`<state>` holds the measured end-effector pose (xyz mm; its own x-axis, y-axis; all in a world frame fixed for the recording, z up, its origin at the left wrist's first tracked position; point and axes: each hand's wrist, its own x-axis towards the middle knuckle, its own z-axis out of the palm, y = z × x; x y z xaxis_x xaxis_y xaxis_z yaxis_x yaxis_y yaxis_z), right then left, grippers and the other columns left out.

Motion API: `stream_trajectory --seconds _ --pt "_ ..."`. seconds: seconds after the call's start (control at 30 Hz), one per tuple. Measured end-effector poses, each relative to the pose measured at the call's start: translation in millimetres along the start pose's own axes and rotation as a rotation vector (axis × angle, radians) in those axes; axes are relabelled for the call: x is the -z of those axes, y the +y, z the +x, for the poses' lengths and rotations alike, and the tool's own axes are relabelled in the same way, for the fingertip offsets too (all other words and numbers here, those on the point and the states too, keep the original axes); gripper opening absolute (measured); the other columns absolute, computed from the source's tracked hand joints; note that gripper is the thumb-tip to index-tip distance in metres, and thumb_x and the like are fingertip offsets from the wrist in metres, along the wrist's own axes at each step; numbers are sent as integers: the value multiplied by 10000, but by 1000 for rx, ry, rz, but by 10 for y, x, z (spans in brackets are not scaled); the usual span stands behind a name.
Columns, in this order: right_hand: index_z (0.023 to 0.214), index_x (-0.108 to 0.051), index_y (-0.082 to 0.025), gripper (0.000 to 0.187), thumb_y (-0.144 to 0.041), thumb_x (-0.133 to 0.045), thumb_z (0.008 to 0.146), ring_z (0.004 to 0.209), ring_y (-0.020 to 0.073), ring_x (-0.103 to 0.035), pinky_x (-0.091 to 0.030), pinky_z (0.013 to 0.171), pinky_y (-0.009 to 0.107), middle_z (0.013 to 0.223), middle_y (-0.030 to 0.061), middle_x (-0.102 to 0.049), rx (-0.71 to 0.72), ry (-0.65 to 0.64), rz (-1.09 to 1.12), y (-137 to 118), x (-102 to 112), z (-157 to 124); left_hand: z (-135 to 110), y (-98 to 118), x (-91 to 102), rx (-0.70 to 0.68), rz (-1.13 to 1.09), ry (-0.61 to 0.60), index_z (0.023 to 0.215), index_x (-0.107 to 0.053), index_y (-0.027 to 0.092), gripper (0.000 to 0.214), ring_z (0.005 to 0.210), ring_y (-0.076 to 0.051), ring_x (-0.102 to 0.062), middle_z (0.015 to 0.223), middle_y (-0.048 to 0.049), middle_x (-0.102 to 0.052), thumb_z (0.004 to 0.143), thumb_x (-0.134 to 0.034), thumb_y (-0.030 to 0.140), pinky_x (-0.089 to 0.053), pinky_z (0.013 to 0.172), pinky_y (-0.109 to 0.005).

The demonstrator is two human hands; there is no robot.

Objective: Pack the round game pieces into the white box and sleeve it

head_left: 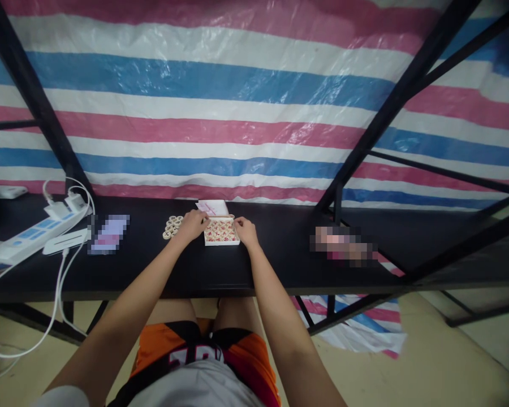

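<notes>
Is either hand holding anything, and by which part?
Left hand rests at the far-left corner of the small box of round pieces, right hand at its right edge. Too small to tell whether the fingers grip it or a piece.

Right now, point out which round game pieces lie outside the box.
The loose cluster on the black table, just left of the left hand; the rest sit packed in the white box, beside the right hand.
</notes>
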<state>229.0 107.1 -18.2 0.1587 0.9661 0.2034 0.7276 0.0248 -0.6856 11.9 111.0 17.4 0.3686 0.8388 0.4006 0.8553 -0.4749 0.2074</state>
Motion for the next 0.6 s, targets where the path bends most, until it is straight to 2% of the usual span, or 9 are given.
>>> stream_trajectory --seconds 0.1,0.27,0.47,0.6 --pt "899 -674 -236 205 -277 -486 827 836 180 -630 -430 754 236 864 36 -701 -5 5 3 10 -10 6 -191 -110 167 65 4 79 908 -652 177 256 898 -213 -575 908 -83 -641 886 -428 300 -414 786 -301" --pt "888 -677 -231 209 -282 -485 822 814 179 -630 -428 741 233 837 35 -700 -1 12 7 26 -25 11 -444 -163 286 1 22 -25 792 -631 201 253 804 -190 -582 820 -53 -641 877 -435 336 -401 721 -281" --pt "903 -679 -232 218 -279 -483 821 829 179 -630 -430 751 238 855 34 -701 -11 18 -2 27 -24 16 -477 -143 336 73 130 -62 701 -591 199 231 723 -190 -589 760 -51 -648 827 -471 351 -390 647 -274" --pt "899 -679 -232 221 -280 -478 823 824 180 -628 -429 754 241 838 33 -698 -11 13 0 31 -31 22 -501 -179 355 121 125 -109 695 -586 205 153 718 -200 -593 760 -45 -653 751 -540 340 -389 627 -274"
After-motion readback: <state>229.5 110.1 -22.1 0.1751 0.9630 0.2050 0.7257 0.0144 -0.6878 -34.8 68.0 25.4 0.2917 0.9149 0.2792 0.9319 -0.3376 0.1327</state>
